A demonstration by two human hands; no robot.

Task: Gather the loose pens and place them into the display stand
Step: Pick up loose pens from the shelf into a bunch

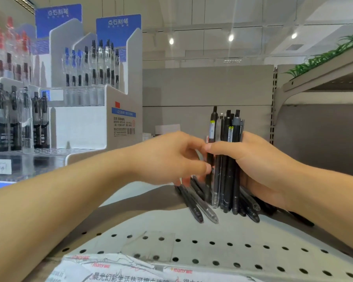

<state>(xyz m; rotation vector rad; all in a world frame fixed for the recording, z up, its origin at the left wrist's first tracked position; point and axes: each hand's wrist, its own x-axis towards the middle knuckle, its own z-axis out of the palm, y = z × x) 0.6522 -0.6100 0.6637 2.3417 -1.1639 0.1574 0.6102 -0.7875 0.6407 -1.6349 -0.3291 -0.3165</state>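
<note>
My right hand (259,165) grips an upright bundle of black pens (226,159), tips down just above the shelf. My left hand (171,157) reaches in from the left, and its thumb and fingertips pinch the leftmost pen of the bundle. Several more loose black pens (200,204) lie flat on the perforated shelf (212,247) under both hands. The white tiered display stand (90,123), with rows of pens standing in it, is at the left.
A second blue-topped stand with red-capped pens (10,55) is at the far left. A printed cardboard box (130,269) lies at the shelf's front edge. An upper shelf with green artificial plants (330,55) overhangs at the right. A grey back panel (208,86) closes the rear.
</note>
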